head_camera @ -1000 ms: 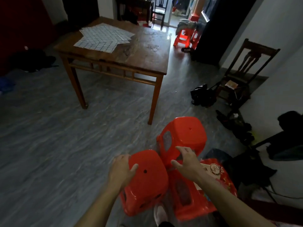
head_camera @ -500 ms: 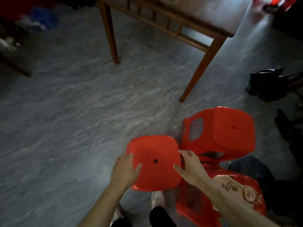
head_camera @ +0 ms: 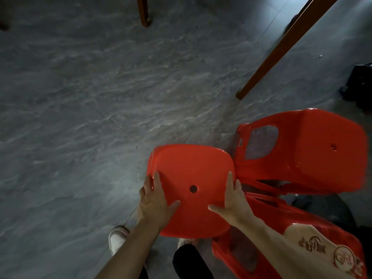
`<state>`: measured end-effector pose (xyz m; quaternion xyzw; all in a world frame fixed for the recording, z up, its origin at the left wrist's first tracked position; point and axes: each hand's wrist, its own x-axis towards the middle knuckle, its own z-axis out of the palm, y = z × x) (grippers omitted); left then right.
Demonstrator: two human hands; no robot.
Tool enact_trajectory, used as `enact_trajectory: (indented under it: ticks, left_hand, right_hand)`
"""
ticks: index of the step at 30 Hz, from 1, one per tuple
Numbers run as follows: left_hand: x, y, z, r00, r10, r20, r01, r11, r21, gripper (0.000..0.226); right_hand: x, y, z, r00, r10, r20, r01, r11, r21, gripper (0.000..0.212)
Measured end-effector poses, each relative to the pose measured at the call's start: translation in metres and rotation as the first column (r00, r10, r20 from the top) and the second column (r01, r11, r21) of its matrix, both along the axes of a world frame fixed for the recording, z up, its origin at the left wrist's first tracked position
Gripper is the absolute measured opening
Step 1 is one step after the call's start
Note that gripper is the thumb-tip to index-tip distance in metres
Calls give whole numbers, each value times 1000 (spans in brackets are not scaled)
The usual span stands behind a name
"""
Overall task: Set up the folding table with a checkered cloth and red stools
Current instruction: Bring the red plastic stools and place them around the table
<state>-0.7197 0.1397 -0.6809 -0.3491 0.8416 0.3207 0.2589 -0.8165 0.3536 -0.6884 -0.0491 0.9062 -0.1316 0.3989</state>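
Note:
I look straight down at a red plastic stool (head_camera: 191,174) whose square seat with a centre hole faces me. My left hand (head_camera: 155,202) grips its left edge, thumb on the seat. My right hand (head_camera: 233,200) grips its right edge the same way. A second red stool (head_camera: 314,154) lies tilted on its side just to the right, touching the held one. Under my right forearm lies a third red stool (head_camera: 281,224) with a printed label on it. Two wooden table legs (head_camera: 289,43) stand at the top; the tabletop and cloth are out of view.
Grey stone-pattern floor (head_camera: 90,117) spreads to the left and ahead. A dark bag (head_camera: 360,83) sits at the right edge past the table leg. My white shoe (head_camera: 117,238) shows below the stool. A dark round object (head_camera: 322,208) lies behind the stools.
My view has dropped from the room and table to the floor. My right hand moved from the tilted stool to the right edge of the stool in front, which now faces me flat.

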Motion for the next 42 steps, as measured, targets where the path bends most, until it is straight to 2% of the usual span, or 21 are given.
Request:
enact_trajectory:
  ticks: [2,4,6,11,15,20,28,34,42]
  left_hand:
    - [0,3,-8,1000,31,2,-31,999,-27,124]
    - [-2,2,-12,997,80,1,-79,996,-30,131]
    - [-5,0,-14,993,119,4,-119,992,-39,133]
    - [-11,-4,-3,983,179,-49,-183,981,-70,127]
    - [-1,-20,24,961,252,-114,-263,960,-95,126]
    - [20,-56,90,909,384,-161,-401,911,-98,127]
    - [73,-120,238,807,508,-300,-563,816,-134,121]
    - [139,-181,338,734,553,-393,-643,752,-144,114]
    - [267,-251,399,610,604,-513,-750,649,-126,116]
  right_hand:
    - [5,0,-7,998,-51,-41,50,998,-28,141]
    - [5,-1,-10,988,-151,-34,149,988,-46,147]
    - [2,-4,-10,983,-183,-26,182,983,-31,150]
    - [-9,-17,6,985,-165,-46,164,986,-8,148]
    - [-22,-38,39,992,-82,-95,79,996,-33,145]
    - [-28,-92,113,978,76,-194,-88,995,-55,148]
    - [-8,-183,267,923,243,-297,-293,947,-135,146]
    - [47,-253,375,887,304,-349,-382,907,-180,145]
    - [151,-351,453,790,442,-425,-546,822,-160,132]
